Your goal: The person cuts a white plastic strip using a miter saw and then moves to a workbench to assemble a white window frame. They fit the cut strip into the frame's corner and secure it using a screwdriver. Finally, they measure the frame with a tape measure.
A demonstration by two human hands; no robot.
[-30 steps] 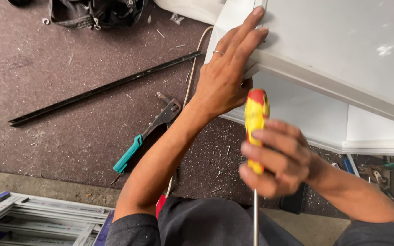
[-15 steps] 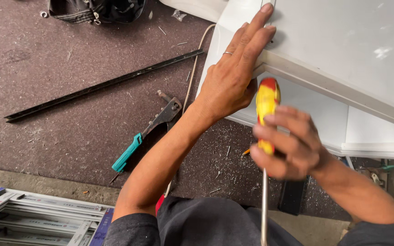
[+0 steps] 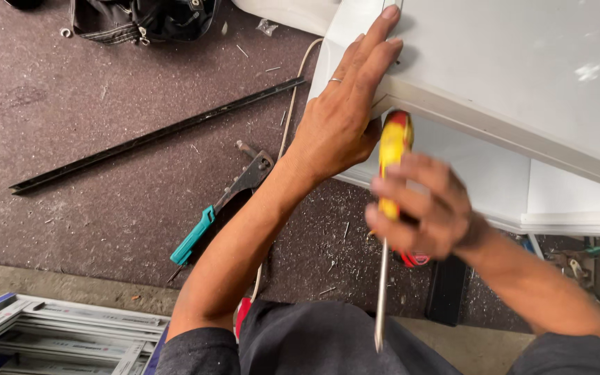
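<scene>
Screwdriver (image 3: 392,173), yellow-and-red handle, is sitting in the right hand (image 3: 421,208), fingers wrapped tight around the grip, shaft pointing down toward the person's lap, slightly blurred. Left hand (image 3: 345,114) is lying flat and open, fingers pressing on the corner of the white frame (image 3: 515,83). Teal-handled riveter (image 3: 220,208) and black strip (image 3: 154,135) are lying on the floor (image 3: 71,187) nearby.

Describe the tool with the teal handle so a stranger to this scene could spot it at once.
Start at the dark, debris-strewn floor mat left of the white frame. Below the long black bar, beside the left hand's forearm, lies the hand riveter. Its teal grip and dark metal head set it apart from the yellow-and-red screwdriver in the right hand.
</scene>
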